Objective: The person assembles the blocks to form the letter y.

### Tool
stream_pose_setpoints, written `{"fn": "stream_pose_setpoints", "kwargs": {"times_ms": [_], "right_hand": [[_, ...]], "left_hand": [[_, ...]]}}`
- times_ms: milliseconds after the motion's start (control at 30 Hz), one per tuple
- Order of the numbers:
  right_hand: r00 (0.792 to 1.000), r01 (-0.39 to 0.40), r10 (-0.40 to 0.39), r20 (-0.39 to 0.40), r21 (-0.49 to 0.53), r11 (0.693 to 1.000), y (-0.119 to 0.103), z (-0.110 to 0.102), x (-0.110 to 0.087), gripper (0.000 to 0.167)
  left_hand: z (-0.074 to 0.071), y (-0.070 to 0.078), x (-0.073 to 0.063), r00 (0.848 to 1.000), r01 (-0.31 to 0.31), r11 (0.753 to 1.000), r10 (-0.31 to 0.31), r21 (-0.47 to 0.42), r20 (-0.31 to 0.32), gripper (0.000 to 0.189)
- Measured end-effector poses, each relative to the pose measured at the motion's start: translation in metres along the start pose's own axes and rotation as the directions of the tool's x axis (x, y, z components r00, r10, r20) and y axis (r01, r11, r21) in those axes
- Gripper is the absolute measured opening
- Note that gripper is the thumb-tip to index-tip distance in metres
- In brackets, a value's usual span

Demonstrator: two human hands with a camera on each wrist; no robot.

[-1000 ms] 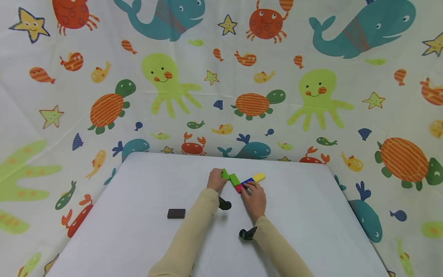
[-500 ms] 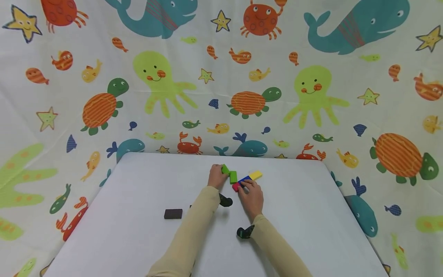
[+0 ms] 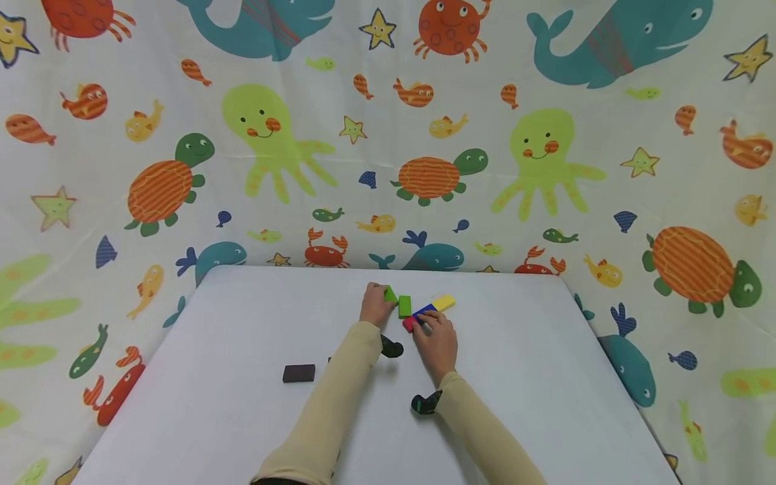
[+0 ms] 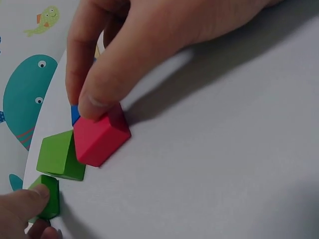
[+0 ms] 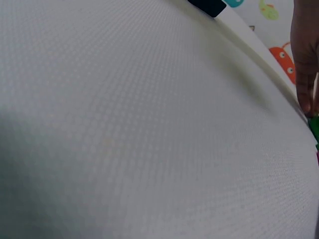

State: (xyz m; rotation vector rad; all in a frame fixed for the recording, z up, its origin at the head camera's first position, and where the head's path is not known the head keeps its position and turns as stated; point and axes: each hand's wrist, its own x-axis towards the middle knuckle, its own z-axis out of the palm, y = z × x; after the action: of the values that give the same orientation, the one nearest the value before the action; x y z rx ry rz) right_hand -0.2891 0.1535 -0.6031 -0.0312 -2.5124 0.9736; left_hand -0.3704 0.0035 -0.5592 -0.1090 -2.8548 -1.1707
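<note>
In the head view my left hand [image 3: 377, 304] pinches a small green block [image 3: 390, 295], its thumb on the block's side in the left wrist view. A second green block [image 3: 405, 307] stands just right of it, not held. My right hand [image 3: 439, 343] has its fingers bent over a blue block [image 3: 424, 312], and its thumb touches the edge of a red block [image 4: 102, 137]. The blue block lies end to end between the red one and a yellow block [image 3: 444, 302]. Fingers hide most of the blue block in the left wrist view.
A dark brown block [image 3: 299, 373] lies on the white table [image 3: 533, 364], left of the left sleeve. Another dark thing [image 3: 330, 360] peeks out beside that sleeve, mostly hidden. A cloth [image 3: 364, 162] printed with sea animals hangs behind the table.
The middle green block has turned from slanting to nearly straight and its lower end has swung left. Both hands keep about the same hold. The head view has shifted slightly.
</note>
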Motion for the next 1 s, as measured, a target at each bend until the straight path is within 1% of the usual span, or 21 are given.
{"fn": "stream_pose_setpoints", "kwargs": {"times_ms": [167,233,333,400,467,567,633,700,800,900,1000], "right_hand": [[1.0,-0.018,0.018,0.019,-0.013,1.0,0.0,0.002,0.002,0.03],[0.999,-0.021,0.021,0.024,-0.013,1.0,-0.001,0.003,0.002,0.03],[1.0,-0.004,0.004,0.014,-0.005,1.0,-0.002,0.002,0.002,0.031],[1.0,0.027,-0.027,0.008,-0.012,1.0,-0.003,0.002,0.003,0.032],[0.997,0.077,-0.076,0.02,-0.043,0.996,-0.003,0.002,0.002,0.035],[0.986,0.158,-0.15,0.075,-0.121,0.98,-0.005,0.003,0.001,0.04],[0.976,0.2,-0.182,0.119,-0.167,0.965,-0.006,0.003,-0.001,0.043],[0.968,0.224,-0.193,0.16,-0.205,0.953,-0.007,0.005,-0.002,0.046],[0.959,0.246,-0.204,0.198,-0.218,0.944,-0.009,0.007,-0.003,0.048],[0.95,0.269,-0.222,0.22,-0.217,0.938,-0.011,0.009,-0.004,0.048],[0.944,0.292,-0.244,0.223,-0.216,0.932,-0.012,0.01,-0.005,0.046]], "left_hand": [[-0.003,-0.001,-0.001,0.999,-0.036,0.999,0.036,0.028,-0.012,0.041],[-0.003,-0.001,-0.001,0.999,-0.043,0.998,0.043,0.051,-0.013,0.041],[-0.005,-0.002,-0.002,0.998,-0.064,0.993,0.066,0.104,-0.019,0.04],[-0.007,-0.002,-0.003,0.997,-0.071,0.988,0.075,0.135,-0.025,0.037],[-0.008,-0.002,-0.004,0.996,-0.073,0.984,0.081,0.159,-0.042,0.034],[-0.011,-0.002,-0.007,0.996,-0.06,0.983,0.071,0.176,-0.055,0.029],[-0.013,-0.003,-0.009,0.996,-0.055,0.983,0.066,0.178,-0.059,0.028],[-0.014,-0.004,-0.011,0.997,-0.049,0.984,0.059,0.171,-0.054,0.029],[-0.016,-0.006,-0.013,0.997,-0.044,0.985,0.053,0.166,-0.05,0.029],[-0.015,-0.01,-0.012,0.998,-0.043,0.983,0.052,0.178,-0.042,0.026],[-0.015,-0.014,-0.01,0.998,-0.042,0.985,0.048,0.169,-0.03,0.021]]}}
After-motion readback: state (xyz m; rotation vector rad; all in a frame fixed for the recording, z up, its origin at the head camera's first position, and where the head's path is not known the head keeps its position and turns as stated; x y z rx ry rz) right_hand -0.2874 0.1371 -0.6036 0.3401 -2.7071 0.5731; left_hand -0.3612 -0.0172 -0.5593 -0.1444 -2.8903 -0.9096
